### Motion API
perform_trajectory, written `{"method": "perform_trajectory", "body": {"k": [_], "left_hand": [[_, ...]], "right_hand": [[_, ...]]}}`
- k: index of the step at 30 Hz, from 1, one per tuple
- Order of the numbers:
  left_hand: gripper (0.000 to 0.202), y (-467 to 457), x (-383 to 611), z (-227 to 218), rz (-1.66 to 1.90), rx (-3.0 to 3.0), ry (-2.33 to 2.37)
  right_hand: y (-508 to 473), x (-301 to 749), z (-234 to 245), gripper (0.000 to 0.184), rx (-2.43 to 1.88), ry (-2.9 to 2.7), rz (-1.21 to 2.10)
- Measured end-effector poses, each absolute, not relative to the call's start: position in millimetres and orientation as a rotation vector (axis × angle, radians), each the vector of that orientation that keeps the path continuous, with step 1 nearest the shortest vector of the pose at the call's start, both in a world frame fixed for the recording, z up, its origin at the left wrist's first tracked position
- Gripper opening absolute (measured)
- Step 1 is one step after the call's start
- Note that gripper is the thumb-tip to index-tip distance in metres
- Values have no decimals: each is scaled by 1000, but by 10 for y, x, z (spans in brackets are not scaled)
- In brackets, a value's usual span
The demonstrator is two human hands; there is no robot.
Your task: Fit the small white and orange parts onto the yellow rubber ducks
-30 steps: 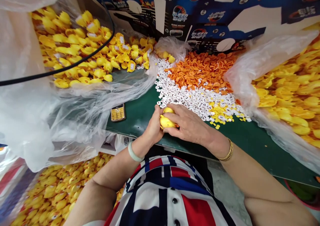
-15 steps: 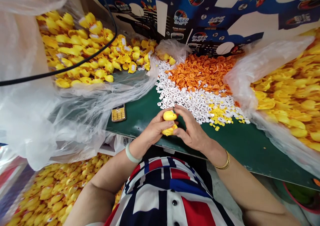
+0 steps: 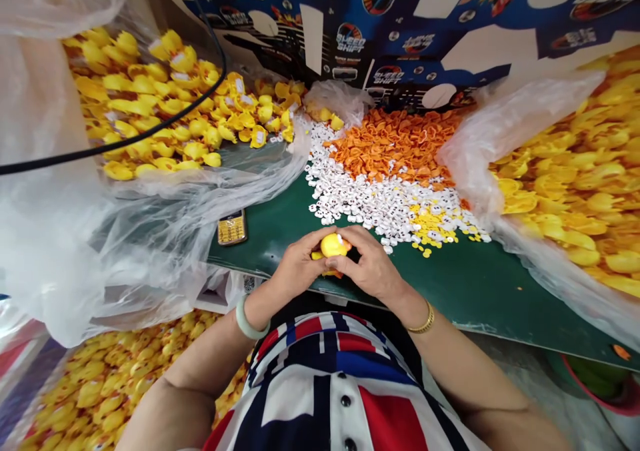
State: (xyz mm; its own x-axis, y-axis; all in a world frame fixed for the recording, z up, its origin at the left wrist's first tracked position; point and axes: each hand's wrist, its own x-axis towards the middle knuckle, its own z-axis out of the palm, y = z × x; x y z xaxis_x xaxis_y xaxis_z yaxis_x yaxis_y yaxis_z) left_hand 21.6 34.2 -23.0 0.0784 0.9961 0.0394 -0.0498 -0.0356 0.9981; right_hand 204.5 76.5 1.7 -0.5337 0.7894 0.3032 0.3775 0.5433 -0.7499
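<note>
A small yellow toy duck [image 3: 333,245] is held between both hands over the front edge of the green table [image 3: 280,228]. Its head shows a white eye patch and a bit of orange at the right. My left hand [image 3: 299,262] closes round its left side. My right hand [image 3: 373,262] grips it from the right, thumb pressed on the front. The fingers cover much of the body. Just beyond the hands spreads a pile of white eye pieces [image 3: 345,201], with small yellow discs [image 3: 429,226] at its right and orange pieces [image 3: 395,146] behind.
Yellow duck parts fill clear plastic bags at left [image 3: 150,111] and right [image 3: 565,191]. A keypad phone [image 3: 233,227] lies left of the hands. A black cable [image 3: 145,131] hangs across the left. Printed cardboard [image 3: 360,11] stands behind. Many ducks [image 3: 115,378] lie below the table.
The duck has turned between the hands and sits slightly lower. My right hand has moved in and now wraps closer around it. The view has shifted slightly.
</note>
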Motion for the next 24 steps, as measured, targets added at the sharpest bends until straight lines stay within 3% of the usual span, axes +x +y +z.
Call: {"method": "perform_trajectory", "body": {"k": [5, 11, 17, 21, 24], "left_hand": [[59, 390, 263, -247, 1365, 775, 884], [56, 326, 454, -179, 1546, 535, 815], [57, 354, 405, -126, 1478, 686, 928], [37, 471, 353, -112, 1446, 696, 1044], [27, 523, 411, -94, 1482, 581, 1075]], "right_hand": [[711, 1997, -54, 65, -962, -2136, 855], [609, 1944, 44, 42, -1044, -2269, 563], [653, 1962, 105, 56, -1099, -2407, 102], [673, 1961, 54, 77, -1058, -2450, 142], [637, 1923, -12, 73, -1073, -2392, 231]]}}
